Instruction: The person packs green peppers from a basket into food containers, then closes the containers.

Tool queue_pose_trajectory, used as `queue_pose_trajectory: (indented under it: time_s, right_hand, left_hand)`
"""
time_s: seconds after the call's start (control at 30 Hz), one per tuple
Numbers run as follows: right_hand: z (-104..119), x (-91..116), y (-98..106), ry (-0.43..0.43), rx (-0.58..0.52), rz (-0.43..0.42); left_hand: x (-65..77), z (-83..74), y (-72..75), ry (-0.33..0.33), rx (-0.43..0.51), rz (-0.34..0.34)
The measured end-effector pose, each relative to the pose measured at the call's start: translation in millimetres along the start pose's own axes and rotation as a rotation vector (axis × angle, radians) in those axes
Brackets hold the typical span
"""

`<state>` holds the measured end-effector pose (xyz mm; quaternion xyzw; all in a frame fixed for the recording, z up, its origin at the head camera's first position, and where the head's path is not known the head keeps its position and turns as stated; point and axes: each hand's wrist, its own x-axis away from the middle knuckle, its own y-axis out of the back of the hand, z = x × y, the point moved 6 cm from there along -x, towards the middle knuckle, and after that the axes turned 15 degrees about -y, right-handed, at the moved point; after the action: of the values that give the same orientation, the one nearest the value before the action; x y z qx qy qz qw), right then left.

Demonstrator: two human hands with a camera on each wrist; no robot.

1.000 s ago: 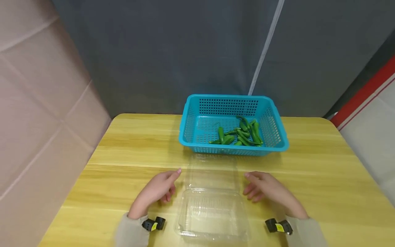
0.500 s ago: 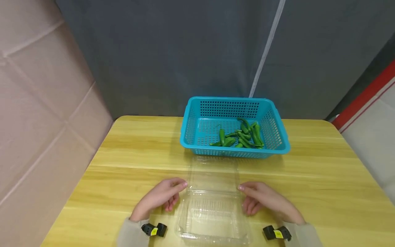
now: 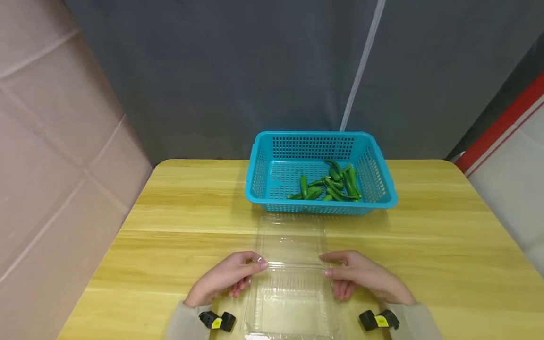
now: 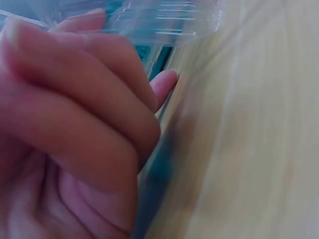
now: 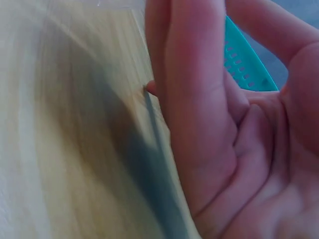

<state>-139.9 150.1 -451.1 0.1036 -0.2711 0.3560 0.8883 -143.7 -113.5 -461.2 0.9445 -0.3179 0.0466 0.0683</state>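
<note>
A clear plastic clamshell container [image 3: 293,302] lies unfolded in the head view, its flat lid [image 3: 293,238] toward the basket and its ribbed tray toward me. Thumb and forefinger of my left hand [image 3: 231,276] pinch its left edge at the hinge. At the opposite end of the hinge, my right hand [image 3: 363,276] grips the right edge between thumb and forefinger. In the left wrist view, curled fingers sit below the clear tray [image 4: 164,20]. The right wrist view shows the palm and fingers close up, and the fingertips run out of frame.
Behind the container stands a blue perforated basket [image 3: 320,205] with several green peppers [image 3: 335,184] inside. Both rest on a wood-grain table [image 3: 182,208]. A dark grey curtain [image 3: 212,80] hangs along the far edge, and pale cloth [image 3: 63,179] rises at the left.
Both hands have come inward and toward me, from beside the lid to the hinge ends, and now hold the container. The container's near edge has shifted slightly toward me.
</note>
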Motion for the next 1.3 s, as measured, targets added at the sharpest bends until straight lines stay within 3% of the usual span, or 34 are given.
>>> queue_pose_trajectory:
  time_s: [0.73, 1.07, 1.3]
  right_hand:
    - [0.7, -1.1, -2.9, 0.01, -0.036, 0.039]
    - [2.1, -4.5, -3.0, 0.039, -0.029, 0.04]
    - [2.9, -8.3, -0.1, 0.047, -0.013, -0.026]
  left_hand:
    - [-4.5, 0.9, -4.1, -0.058, -0.063, 0.059]
    - [-6.7, 2.2, 0.3, -0.068, -0.057, 0.002]
    - [-9.5, 0.9, 3.2, -0.098, -0.071, -0.048]
